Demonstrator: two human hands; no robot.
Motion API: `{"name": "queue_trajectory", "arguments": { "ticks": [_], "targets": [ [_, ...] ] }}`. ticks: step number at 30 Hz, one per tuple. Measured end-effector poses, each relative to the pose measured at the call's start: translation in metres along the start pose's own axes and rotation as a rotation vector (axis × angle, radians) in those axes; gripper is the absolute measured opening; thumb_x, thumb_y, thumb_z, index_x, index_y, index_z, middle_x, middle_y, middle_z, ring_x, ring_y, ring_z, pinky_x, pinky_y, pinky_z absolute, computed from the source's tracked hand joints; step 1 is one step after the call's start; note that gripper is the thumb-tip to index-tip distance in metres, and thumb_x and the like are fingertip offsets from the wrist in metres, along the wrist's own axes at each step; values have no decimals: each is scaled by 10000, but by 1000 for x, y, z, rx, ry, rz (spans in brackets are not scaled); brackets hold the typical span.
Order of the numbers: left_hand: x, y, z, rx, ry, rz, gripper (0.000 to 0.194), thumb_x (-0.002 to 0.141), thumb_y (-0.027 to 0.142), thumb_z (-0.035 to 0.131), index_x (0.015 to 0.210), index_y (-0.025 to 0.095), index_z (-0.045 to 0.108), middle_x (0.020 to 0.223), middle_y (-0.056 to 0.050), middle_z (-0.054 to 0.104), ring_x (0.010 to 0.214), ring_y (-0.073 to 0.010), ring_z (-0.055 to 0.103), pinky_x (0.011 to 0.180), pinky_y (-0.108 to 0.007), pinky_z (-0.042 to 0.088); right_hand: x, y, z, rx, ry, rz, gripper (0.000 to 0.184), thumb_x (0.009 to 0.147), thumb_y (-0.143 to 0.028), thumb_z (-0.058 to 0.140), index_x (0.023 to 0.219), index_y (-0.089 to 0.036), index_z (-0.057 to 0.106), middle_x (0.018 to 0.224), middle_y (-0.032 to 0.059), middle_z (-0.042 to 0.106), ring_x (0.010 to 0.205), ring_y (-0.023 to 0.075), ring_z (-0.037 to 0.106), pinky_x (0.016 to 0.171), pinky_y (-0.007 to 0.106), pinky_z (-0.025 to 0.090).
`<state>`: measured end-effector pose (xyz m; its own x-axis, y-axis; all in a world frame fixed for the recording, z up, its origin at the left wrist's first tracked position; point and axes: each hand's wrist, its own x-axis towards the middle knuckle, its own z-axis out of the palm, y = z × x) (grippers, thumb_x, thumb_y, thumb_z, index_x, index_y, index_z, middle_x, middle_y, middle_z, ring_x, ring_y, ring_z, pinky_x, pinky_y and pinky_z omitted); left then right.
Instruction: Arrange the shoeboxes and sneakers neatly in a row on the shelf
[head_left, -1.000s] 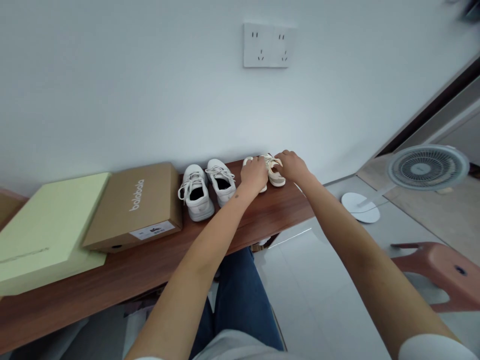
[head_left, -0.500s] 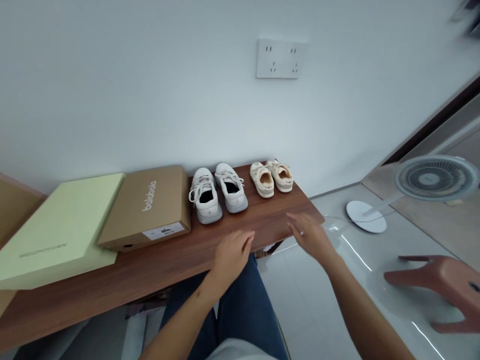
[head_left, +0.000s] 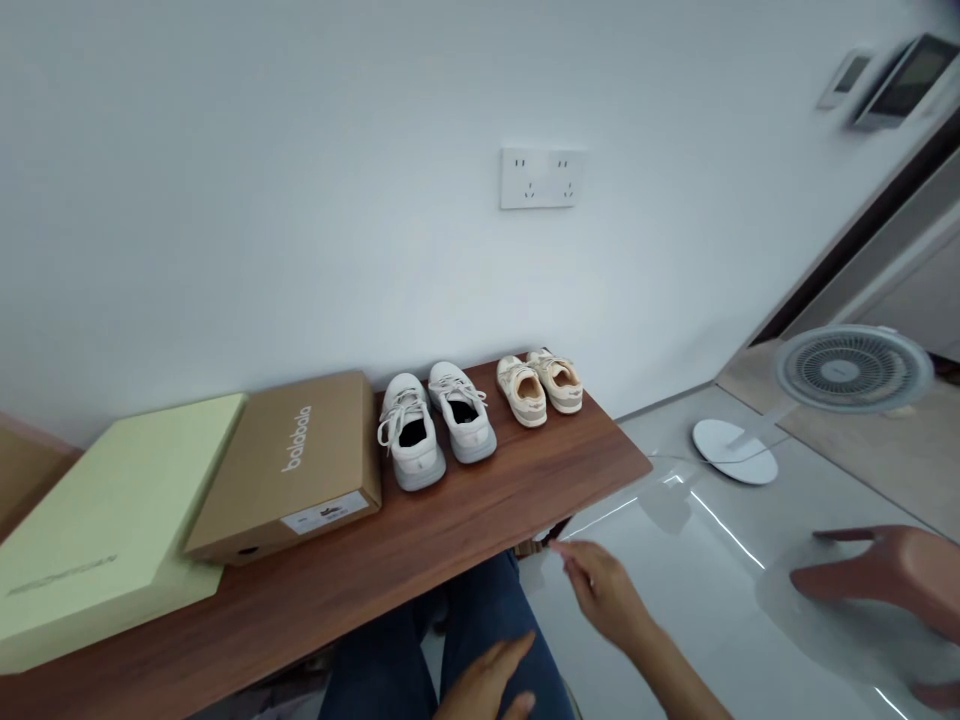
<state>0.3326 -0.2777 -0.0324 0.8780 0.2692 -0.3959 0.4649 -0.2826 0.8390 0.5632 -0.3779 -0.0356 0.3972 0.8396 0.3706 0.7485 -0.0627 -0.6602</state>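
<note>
Above my lap, my left hand (head_left: 491, 683) has its fingers stretched and apart, with nothing in it. My right hand (head_left: 600, 590) hovers just off the front edge of the wooden bench (head_left: 517, 500), fingers loosely extended and holding nothing. On the bench stand a pair of larger white lace-up sneakers (head_left: 412, 430) and, to their right, a pair of small cream sneakers (head_left: 523, 392), all heels toward me. Left of the shoes lies a closed brown "balabala" shoebox (head_left: 289, 465). A pale green box (head_left: 120, 520) sits beside it. Neither hand touches any of these.
A white fan (head_left: 851, 370) on a round base (head_left: 735, 452) stands on the tiled floor at the right. Nearer is a reddish-pink plastic stool (head_left: 892, 570). The wall behind carries a socket panel (head_left: 541, 178) and a small screen (head_left: 907, 85).
Both hands have drawn back from the bench toward my body and lower in view. The view has tilted up, showing more wall. The shoes and boxes stay in place.
</note>
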Motion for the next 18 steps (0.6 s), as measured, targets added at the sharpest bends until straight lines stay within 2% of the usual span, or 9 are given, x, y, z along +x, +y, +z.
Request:
{"name": "queue_trajectory", "arguments": {
  "ticks": [3,6,8,10,12,15,18],
  "targets": [
    [37,64,-30,-177,248,194,662,896,381,533,1519,300,325,1412,-119,549,1290,-235,523,1119,-420,354,62,18,-32,-120,296,81,399,948,-274,369,1297,-251,560,1186,120,681,1105,255,649,972,459,517],
    [106,120,-61,-274,615,251,680,908,327,506,1535,257,252,1513,-156,410,1379,-245,422,1080,-435,389,132,41,-51,-275,358,157,599,923,-352,442,1460,-106,346,1430,220,483,1364,312,425,1094,519,381],
    [158,141,-77,-121,815,171,766,870,314,575,1539,220,215,1585,-175,263,1478,-252,235,1131,-440,311,170,55,-51,-349,366,263,727,891,-418,507,1479,-62,270,1513,271,337,1428,360,299,1104,544,340],
    [202,149,-89,9,912,53,811,848,312,618,1534,209,198,1600,-200,197,1503,-280,140,1148,-471,261,197,65,-45,-376,321,327,772,871,-457,537,1471,-58,259,1507,284,332,1422,378,287,1100,526,335],
    [233,150,-98,75,937,1,766,838,314,640,1500,211,269,1581,-206,230,1491,-308,176,1140,-476,270,214,71,-37,-345,267,328,750,861,-462,547,1444,-66,289,1460,275,402,1386,367,345,1090,486,351],
    [256,147,-108,70,937,12,503,855,291,623,1328,195,483,1500,-184,351,1408,-287,367,1094,-415,358,229,79,-33,-210,257,325,642,846,-445,554,1359,-96,387,1348,240,522,1291,326,463,1050,446,397],
    [265,145,-117,-51,982,19,305,880,277,595,1162,171,551,1358,-171,487,1282,-242,510,1015,-359,447,239,88,-38,-19,349,509,575,838,-467,555,1293,-141,420,1223,186,603,1149,276,572,983,410,463]
  ]
}}
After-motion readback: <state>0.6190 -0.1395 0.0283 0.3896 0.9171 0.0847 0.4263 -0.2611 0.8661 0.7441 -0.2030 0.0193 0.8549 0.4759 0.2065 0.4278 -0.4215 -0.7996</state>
